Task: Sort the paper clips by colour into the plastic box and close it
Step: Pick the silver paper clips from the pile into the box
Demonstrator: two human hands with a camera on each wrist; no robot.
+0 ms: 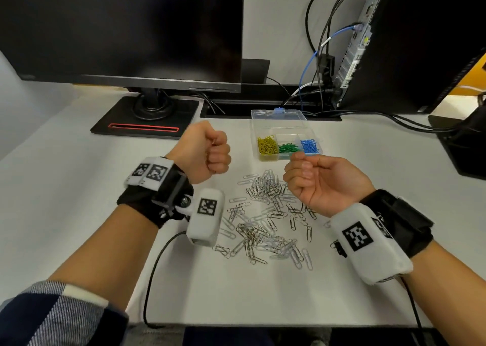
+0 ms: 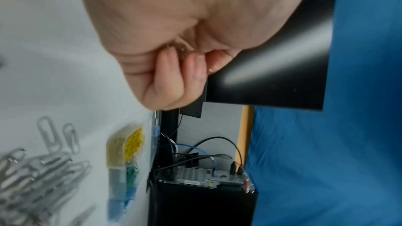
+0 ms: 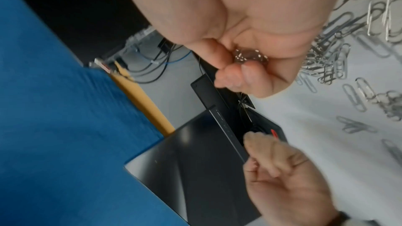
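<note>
The clear plastic box (image 1: 263,124) stands open at the back of the desk, lid (image 1: 278,114) tipped back. Its front compartments hold yellow clips (image 1: 267,145), green clips (image 1: 288,148) and blue clips (image 1: 310,145). A loose heap of silver paper clips (image 1: 263,214) lies on the desk in front of it. My left hand (image 1: 215,148) is a raised fist left of the box; silver clips (image 2: 182,49) glint inside its curled fingers. My right hand (image 1: 299,169) hovers palm up just before the box, fingers curled round a small bunch of silver clips (image 3: 250,56).
A dark monitor (image 1: 121,30) on a black stand (image 1: 147,119) fills the back left. A computer tower (image 1: 394,43) with several cables (image 1: 315,56) stands back right. A black wrist-camera cable (image 1: 152,266) trails to the desk's front edge.
</note>
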